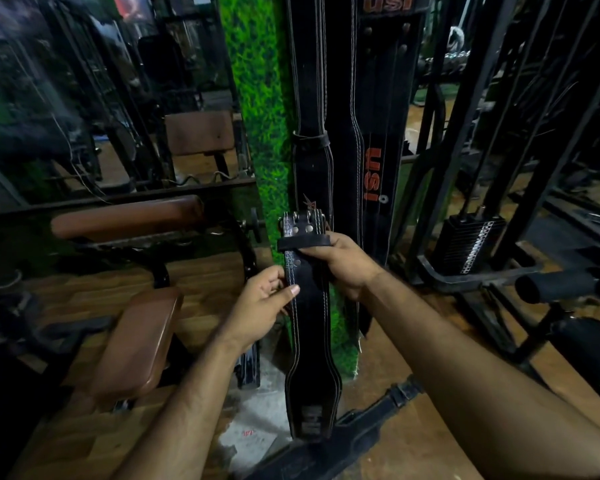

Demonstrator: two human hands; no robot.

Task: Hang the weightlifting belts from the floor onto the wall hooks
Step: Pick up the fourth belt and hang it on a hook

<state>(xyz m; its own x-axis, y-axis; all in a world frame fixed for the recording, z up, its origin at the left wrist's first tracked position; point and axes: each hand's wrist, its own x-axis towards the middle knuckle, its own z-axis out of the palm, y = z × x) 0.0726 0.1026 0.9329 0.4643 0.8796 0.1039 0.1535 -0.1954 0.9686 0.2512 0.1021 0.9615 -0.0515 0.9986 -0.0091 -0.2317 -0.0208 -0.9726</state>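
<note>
A black belt (309, 327) is held upright just in front of the grass-covered wall (257, 98), buckle end up for hooking. It is pinched under the buckle by the right hand (343, 265) and steadied at its edge by the left hand (264, 299). Beside the wall, two belts (340, 126) are already hung; another belt (354, 431) is left on the floor (413, 445).

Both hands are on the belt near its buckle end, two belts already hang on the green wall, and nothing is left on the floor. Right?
Not quite. Both hands, left and right, do grip the held belt near its buckle, and two hung belts are on the green wall. But the head view shows another belt on the floor.
</note>
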